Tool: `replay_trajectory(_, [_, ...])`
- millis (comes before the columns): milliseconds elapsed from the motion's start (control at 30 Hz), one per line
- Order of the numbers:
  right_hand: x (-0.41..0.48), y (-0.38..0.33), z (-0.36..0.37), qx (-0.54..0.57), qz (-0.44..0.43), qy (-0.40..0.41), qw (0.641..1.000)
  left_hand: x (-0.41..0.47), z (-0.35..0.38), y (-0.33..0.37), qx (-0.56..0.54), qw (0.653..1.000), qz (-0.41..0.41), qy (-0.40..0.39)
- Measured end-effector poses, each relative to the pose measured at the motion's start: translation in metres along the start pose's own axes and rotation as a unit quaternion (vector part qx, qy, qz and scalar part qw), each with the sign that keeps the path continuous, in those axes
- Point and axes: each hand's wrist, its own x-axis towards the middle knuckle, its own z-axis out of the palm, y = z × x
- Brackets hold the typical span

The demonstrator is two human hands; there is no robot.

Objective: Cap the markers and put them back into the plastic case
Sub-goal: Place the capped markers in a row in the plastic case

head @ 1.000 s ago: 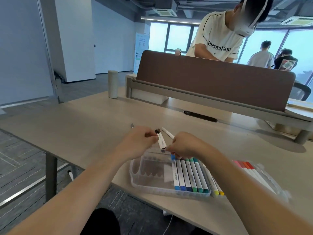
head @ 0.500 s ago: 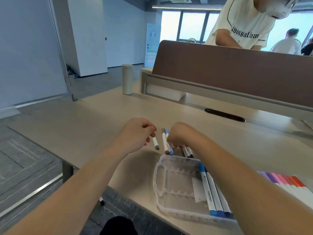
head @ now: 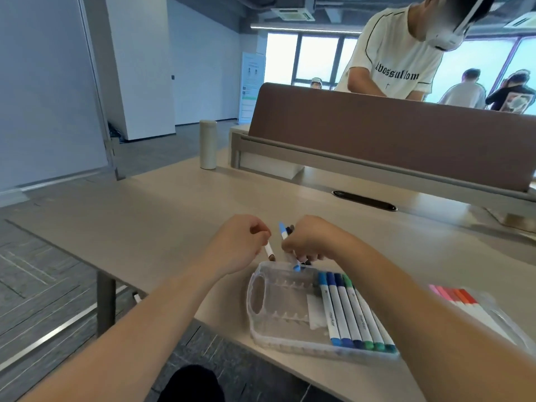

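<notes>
Head view: left hand (head: 237, 245) pinches marker (head: 269, 250) just beyond case (head: 256, 288).

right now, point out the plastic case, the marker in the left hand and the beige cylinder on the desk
plastic case (head: 284, 306): head view, bare floor
marker (head: 269, 250) in the left hand (head: 237, 245): head view, white barrel
beige cylinder (head: 208, 145): head view, middle of its side

The case (head: 290, 345) lies on the table (head: 159, 216) near its front edge, with a row of markers (head: 352, 311) in its right part. Just behind the case, the left hand (head: 236, 248) has a single marker (head: 269, 250) in its grip, and the right hand (head: 310, 242) has a bundle (head: 285, 232). A second pack (head: 470, 311) lies right of the case. The cable slot (head: 364, 200) lies between the hands and the divider (head: 391, 132). A cylinder (head: 208, 145) stands at the far left.
</notes>
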Motion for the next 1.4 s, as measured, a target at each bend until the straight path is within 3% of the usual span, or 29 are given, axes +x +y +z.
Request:
replay_trajectory(200, [-0.063, 0.030, 0.005, 0.062, 0.010, -0.041, 0.997, -0.033, 0.022, 0.030, 0.093, 0.991, 0.038, -0.090])
replay_trajectory(400, [-0.093, 0.042, 0.020, 0.057, 0.010, -0.113, 0.992, -0.065, 0.038, 0.048, 0.185, 0.964, 0.080, -0.172])
replay_trajectory(567, [-0.094, 0.050, 0.022, 0.005, -0.004, -0.048, 0.999, -0.069, 0.045, 0.048, 0.317, 0.914, 0.123, -0.220])
replay_trajectory(767, [-0.084, 0.060, 0.022, 0.001, -0.010, -0.058, 0.998, -0.064, 0.048, 0.037, 0.347, 0.896, 0.161, -0.227])
replay_trajectory(1067, [-0.068, 0.064, 0.018, -0.006, 0.010, -0.132, 0.991, -0.055, 0.054, 0.043, 0.322, 0.904, 0.140, -0.242])
replay_trajectory(1167, [-0.063, 0.067, 0.014, 0.015, 0.009, -0.145, 0.989, -0.050, 0.051, 0.044, 0.277, 0.922, 0.126, -0.240])
replay_trajectory(1267, [-0.053, 0.068, 0.010, 0.051, 0.017, -0.098, 0.994, -0.039, 0.044, 0.043, 0.206, 0.953, 0.110, -0.194])
replay_trajectory(1400, [-0.021, 0.065, 0.013, 0.083, 0.037, 0.029, 0.996, -0.016, 0.038, 0.039, 0.139, 0.980, 0.076, -0.120])
